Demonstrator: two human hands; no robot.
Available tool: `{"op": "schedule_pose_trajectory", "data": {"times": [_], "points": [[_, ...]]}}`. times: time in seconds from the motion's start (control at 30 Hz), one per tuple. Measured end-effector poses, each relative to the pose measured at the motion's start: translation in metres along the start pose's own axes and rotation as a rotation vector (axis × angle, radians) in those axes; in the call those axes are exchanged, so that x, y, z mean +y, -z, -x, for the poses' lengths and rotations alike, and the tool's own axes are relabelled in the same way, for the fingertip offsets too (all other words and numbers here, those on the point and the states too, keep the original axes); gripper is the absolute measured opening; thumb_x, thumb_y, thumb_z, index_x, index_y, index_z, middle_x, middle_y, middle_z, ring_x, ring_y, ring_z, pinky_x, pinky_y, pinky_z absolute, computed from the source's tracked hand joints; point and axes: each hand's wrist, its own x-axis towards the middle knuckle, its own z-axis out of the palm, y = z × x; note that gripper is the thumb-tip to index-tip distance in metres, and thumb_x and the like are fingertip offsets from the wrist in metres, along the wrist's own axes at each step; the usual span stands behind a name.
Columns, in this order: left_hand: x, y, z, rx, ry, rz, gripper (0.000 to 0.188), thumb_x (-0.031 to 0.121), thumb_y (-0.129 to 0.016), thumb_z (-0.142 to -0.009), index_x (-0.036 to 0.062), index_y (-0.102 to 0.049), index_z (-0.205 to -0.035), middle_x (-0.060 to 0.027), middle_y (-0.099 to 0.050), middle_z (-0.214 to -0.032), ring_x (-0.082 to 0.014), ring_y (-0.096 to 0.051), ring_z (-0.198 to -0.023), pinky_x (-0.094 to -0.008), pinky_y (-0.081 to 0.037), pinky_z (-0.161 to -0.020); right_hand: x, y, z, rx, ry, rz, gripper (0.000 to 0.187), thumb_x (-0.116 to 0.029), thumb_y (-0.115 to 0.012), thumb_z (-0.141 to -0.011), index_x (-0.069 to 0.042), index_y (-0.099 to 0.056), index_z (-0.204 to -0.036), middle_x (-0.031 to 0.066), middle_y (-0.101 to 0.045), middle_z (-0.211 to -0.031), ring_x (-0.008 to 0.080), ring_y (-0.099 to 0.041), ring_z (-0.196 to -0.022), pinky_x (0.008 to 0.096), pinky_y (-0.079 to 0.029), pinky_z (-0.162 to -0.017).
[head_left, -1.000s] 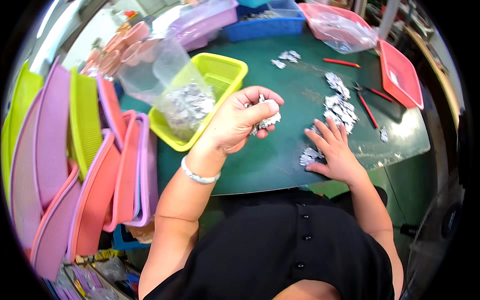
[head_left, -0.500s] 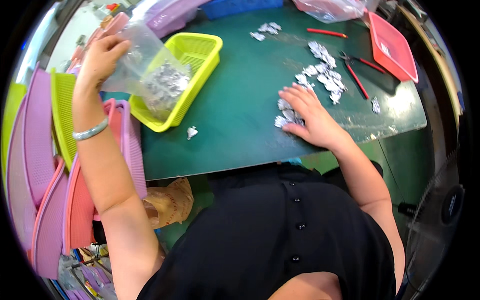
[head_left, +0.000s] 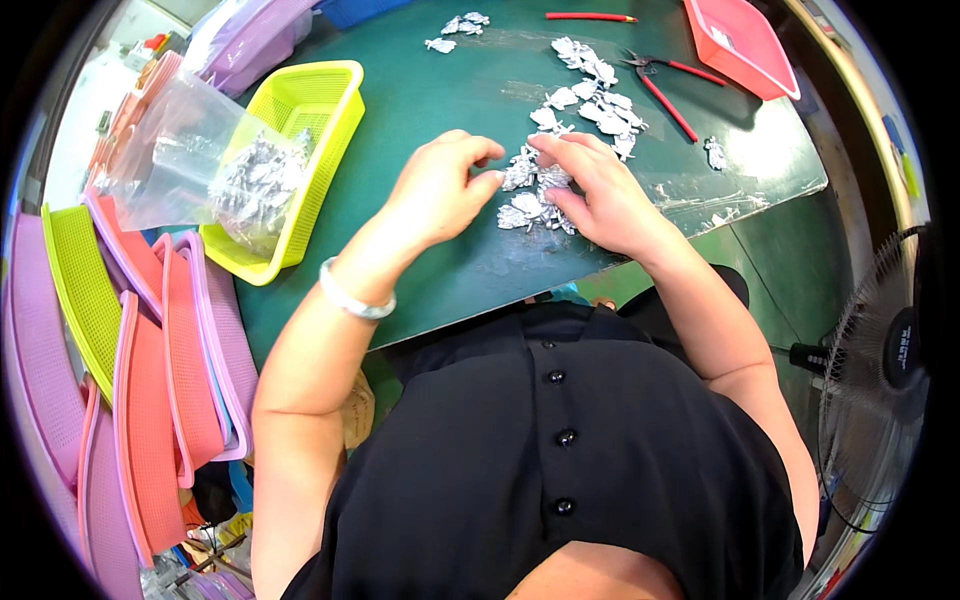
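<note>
A pile of small silver-grey pieces point(head_left: 530, 208) lies near the front edge of the green table. Beside its left side hovers my left hand point(head_left: 440, 190), empty, with thumb and forefinger curved and apart. Over the pile's right side, my right hand point(head_left: 605, 200) touches the pieces, its fingers loosely spread and thumb apart. A longer band of similar pieces point(head_left: 612, 112) stretches away beyond it. At the left, a clear plastic bag point(head_left: 175, 150) holding many such pieces rests in a yellow-green basket point(head_left: 335, 150), its mouth hanging over the rim.
Red-handled pliers point(head_left: 668, 102) and a red stick-like tool point(head_left: 590, 16) lie beyond the pieces. A pink tray point(head_left: 745, 50) sits at the far right, near a lone silver piece point(head_left: 714, 153). Stacked coloured baskets point(head_left: 140, 420) crowd the left; a fan point(head_left: 880, 370) stands right.
My left hand has let go of the plastic bag and moved right to the pile. The bag's top has sagged leftward. My right hand stays at the pile; the view has shifted.
</note>
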Motion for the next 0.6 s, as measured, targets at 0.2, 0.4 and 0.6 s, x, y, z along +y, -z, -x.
{"op": "schedule_pose_trajectory", "data": {"times": [0.2, 0.4, 0.6], "points": [[0.0, -0.022, -0.014, -0.105, 0.016, -0.119, 0.016, 0.008, -0.065, -0.071, 0.0009, -0.058, -0.084, -0.0086, -0.056, -0.077, -0.0185, -0.054, -0.07, -0.0295, -0.044, -0.063, 0.004, -0.003, 0.003, 0.036, -0.042, -0.009, 0.046, -0.003, -0.061, -0.071, -0.005, -0.048, -0.115, 0.0105, -0.059, -0.095, 0.0306, -0.05, -0.099, 0.0395, -0.037, -0.088], [-0.006, -0.019, -0.011, -0.103, 0.204, 0.231, 0.018, 0.006, -0.068, -0.071, 0.0004, -0.058, -0.085, -0.0008, -0.05, -0.064, -0.0088, -0.047, -0.061, -0.0242, -0.04, -0.056, 0.004, -0.006, 0.0, 0.06, -0.061, -0.048, 0.046, -0.003, -0.061, -0.071, -0.005, -0.048, -0.115, 0.0099, -0.059, -0.093, 0.0302, -0.05, -0.096, 0.0395, -0.038, -0.086], [-0.01, -0.017, -0.004, -0.149, 0.259, 0.403, 0.013, 0.007, -0.064, -0.075, 0.0009, -0.059, -0.085, 0.0009, -0.052, -0.066, -0.0065, -0.045, -0.059, -0.0216, -0.039, -0.055, -0.003, -0.007, -0.005, 0.071, -0.084, -0.069, 0.044, -0.002, -0.058, -0.073, -0.005, -0.048, -0.116, 0.0095, -0.059, -0.092, 0.0288, -0.051, -0.094, 0.0389, -0.04, -0.083]]}}
